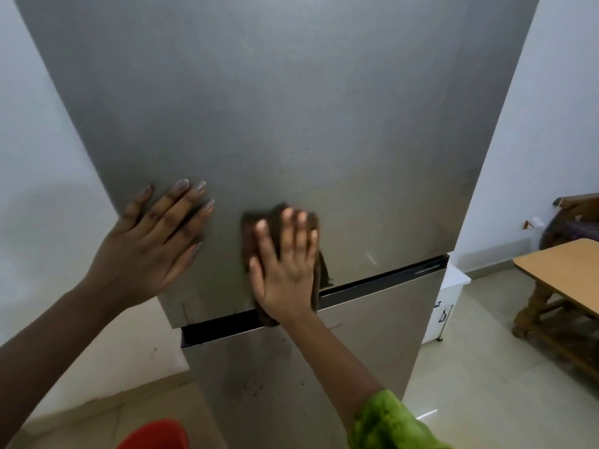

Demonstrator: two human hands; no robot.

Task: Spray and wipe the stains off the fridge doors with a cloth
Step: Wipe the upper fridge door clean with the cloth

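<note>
Right hand flat, pressing brown cloth against fridge door; left hand open.

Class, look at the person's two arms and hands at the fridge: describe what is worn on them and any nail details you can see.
The left hand and its forearm are bare, with longish nails. The right hand is bare too; a green sleeve covers the upper right arm. No rings or watch show.

Both hands flat on upper fridge door — right hand pressing brown cloth.
</note>
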